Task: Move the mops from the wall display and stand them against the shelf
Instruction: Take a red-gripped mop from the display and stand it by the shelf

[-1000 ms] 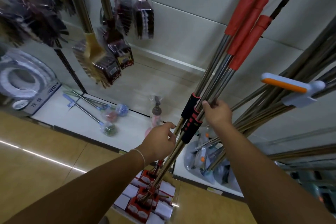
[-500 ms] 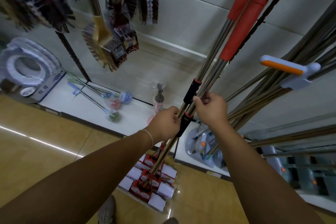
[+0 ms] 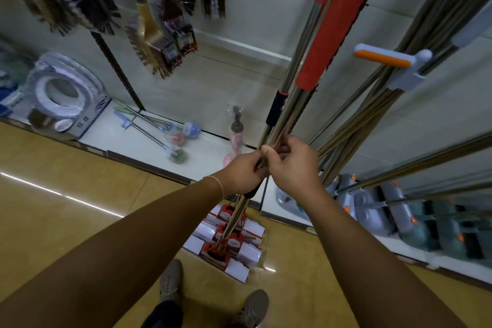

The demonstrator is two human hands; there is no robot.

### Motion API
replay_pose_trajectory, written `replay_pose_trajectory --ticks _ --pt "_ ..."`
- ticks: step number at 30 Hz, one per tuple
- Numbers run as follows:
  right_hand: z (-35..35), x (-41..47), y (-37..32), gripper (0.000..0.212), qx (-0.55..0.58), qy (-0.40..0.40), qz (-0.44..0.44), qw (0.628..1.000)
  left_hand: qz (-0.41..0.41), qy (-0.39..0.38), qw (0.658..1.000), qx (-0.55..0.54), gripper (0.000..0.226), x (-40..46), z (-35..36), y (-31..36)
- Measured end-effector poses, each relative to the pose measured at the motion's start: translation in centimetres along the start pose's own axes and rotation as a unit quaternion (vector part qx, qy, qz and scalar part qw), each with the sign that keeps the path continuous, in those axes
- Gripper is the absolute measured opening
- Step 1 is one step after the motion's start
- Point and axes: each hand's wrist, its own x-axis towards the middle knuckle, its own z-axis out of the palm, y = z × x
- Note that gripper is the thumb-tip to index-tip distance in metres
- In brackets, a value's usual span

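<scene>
A bundle of mops (image 3: pixel 298 93) with steel poles, red upper sleeves and black grips stands nearly upright in front of me. Their red-and-white sponge heads (image 3: pixel 226 242) rest on the yellow floor by the shelf base. My left hand (image 3: pixel 243 172) grips the poles at a black grip. My right hand (image 3: pixel 291 165) holds the same poles just beside it, fingers curled round them. The pole tops run out of view.
More steel-handled mops (image 3: pixel 399 82) lean at the right, with an orange-and-white handle (image 3: pixel 383 58) sticking out. Brushes (image 3: pixel 157 34) hang on the wall at left. A low white shelf (image 3: pixel 127 141) carries small brushes and a toilet seat pack (image 3: pixel 64 90). My shoes (image 3: pixel 170 279) are below.
The camera has moved closer and the bundle stands more upright. My two hands have come together on the poles, and the red sleeves have closed up into one bunch.
</scene>
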Motion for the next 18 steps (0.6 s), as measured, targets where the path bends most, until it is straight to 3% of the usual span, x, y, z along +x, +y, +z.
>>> replay_pose_trajectory --ticks 7,13,18 --pt "-0.3 -4.0 -1.0 0.014 -0.017 0.012 0.010 1.000 0.044 -0.084 0.995 -0.002 0.017 -2.8 -0.2 -0.3" --pt "1.7 -8.9 -2.7 0.009 -0.022 0.075 0.029 0.997 0.111 -0.184 0.976 0.029 0.003 -4.9 -1.4 -2.1" --pt "3.6 -12.4 -5.0 0.009 -0.014 0.114 0.067 0.991 0.141 -0.221 0.965 -0.002 0.007 -7.1 -2.3 -2.8"
